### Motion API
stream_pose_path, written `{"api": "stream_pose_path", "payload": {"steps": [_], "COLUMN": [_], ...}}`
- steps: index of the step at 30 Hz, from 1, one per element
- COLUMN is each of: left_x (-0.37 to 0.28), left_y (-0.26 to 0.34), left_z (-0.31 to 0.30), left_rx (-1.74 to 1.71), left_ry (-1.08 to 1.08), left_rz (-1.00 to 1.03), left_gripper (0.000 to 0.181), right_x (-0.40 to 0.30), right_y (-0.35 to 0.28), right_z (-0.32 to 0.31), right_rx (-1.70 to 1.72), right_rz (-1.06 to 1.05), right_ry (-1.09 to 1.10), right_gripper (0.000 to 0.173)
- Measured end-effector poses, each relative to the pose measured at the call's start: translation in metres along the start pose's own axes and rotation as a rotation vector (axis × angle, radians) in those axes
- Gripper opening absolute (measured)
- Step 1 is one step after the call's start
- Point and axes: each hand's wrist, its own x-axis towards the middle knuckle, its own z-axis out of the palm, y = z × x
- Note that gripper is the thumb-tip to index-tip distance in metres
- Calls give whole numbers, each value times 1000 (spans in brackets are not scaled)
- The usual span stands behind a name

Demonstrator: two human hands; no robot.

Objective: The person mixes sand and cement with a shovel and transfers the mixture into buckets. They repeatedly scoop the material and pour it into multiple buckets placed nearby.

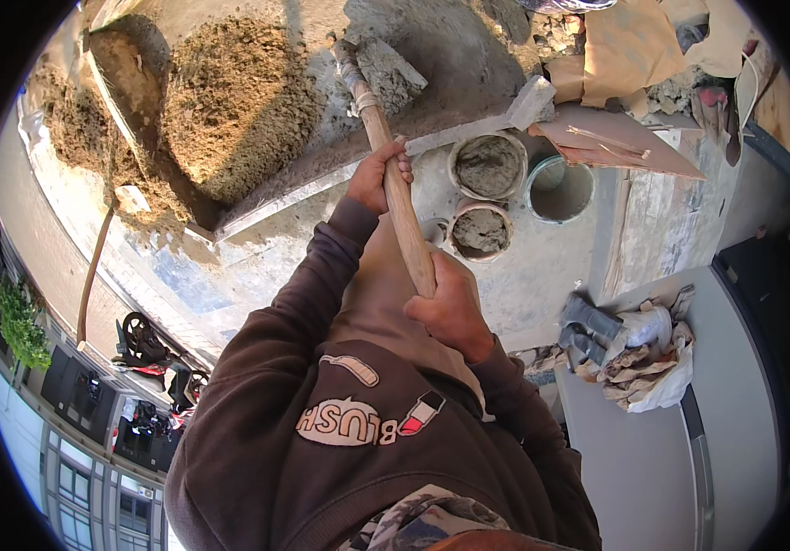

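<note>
My left hand [381, 175] grips the middle of the wooden handle of a hoe [398, 200]. Near the handle's butt end, close to my body, my right hand [453, 303] is closed round it. The handle slants up and away to a mortar-caked blade [391, 76], which rests on wet grey mortar or cement. Binding is wrapped round the handle near the blade. A pile of brown sand [236, 110] lies to the left of the blade, behind a low straight edging [292, 196].
Two buckets of grey mortar [488, 165] [481, 232] and a bucket of murky liquid [560, 189] stand right of the hoe. A second long wooden handle [95, 275] lies left. Broken boards [622, 141], torn paper sacks [633, 52] and a rubbish-filled sack [650, 358] are at right.
</note>
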Motion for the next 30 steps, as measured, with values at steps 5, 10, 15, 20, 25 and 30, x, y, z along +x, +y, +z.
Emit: {"api": "stream_pose_path", "payload": {"steps": [5, 10, 15, 20, 25, 30], "left_x": [6, 28, 54, 47, 34, 10], "left_y": [32, 54, 31, 17, 10, 13], "left_z": [-35, -72, -83, -85, -88, -74], "left_rx": [158, 325, 395, 481, 520, 558], "left_ry": [121, 269, 378, 510, 444, 418], "left_rz": [170, 321, 341, 244, 138, 78], "left_gripper": [21, 22, 25, 22, 23, 26], "right_x": [37, 101, 146, 125, 92, 75], "right_y": [32, 81, 125, 126, 92, 82], "right_z": [15, 27, 33, 42, 38, 49], "right_rx": [-54, -116, -197, -265, -117, -77], "right_rz": [-19, -60, -75, 39, 171, 155], "right_ry": [-101, -176, -134, -134, -150, -110], "right_gripper": [48, 49, 49, 54, 54, 50]}}
